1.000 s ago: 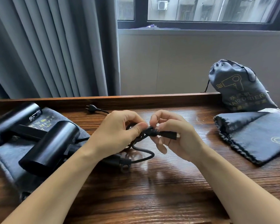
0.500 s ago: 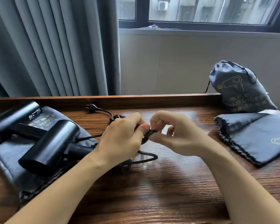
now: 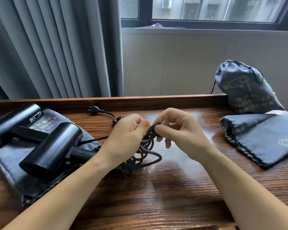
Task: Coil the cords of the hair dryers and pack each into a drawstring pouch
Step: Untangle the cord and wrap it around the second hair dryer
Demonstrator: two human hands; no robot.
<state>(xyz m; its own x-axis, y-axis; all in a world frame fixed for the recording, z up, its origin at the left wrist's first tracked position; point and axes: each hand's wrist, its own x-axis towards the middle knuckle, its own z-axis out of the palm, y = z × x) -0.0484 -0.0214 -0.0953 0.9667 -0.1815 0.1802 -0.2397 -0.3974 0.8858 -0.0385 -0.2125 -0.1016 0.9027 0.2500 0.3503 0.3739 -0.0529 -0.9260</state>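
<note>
A black hair dryer (image 3: 51, 150) lies at the left on a grey pouch (image 3: 10, 165), and a second black dryer (image 3: 15, 120) rests behind it. The near dryer's black cord (image 3: 148, 146) hangs in several loops over the table's middle. My left hand (image 3: 126, 138) grips the top of the coil. My right hand (image 3: 178, 135) pinches the same bundle from the right with thumb and fingers. A plug (image 3: 94, 109) with its lead lies behind my left hand near the back rail.
A filled, drawn-shut grey pouch (image 3: 244, 90) stands at the back right against the wall. A flat grey pouch (image 3: 263, 138) lies in front of it. A raised wooden rail (image 3: 156, 99) borders the table's far edge; grey curtains hang behind on the left.
The plug end that stuck out of my right hand is now hidden. Both hands have lifted slightly, and more cord loops hang gathered under them.
</note>
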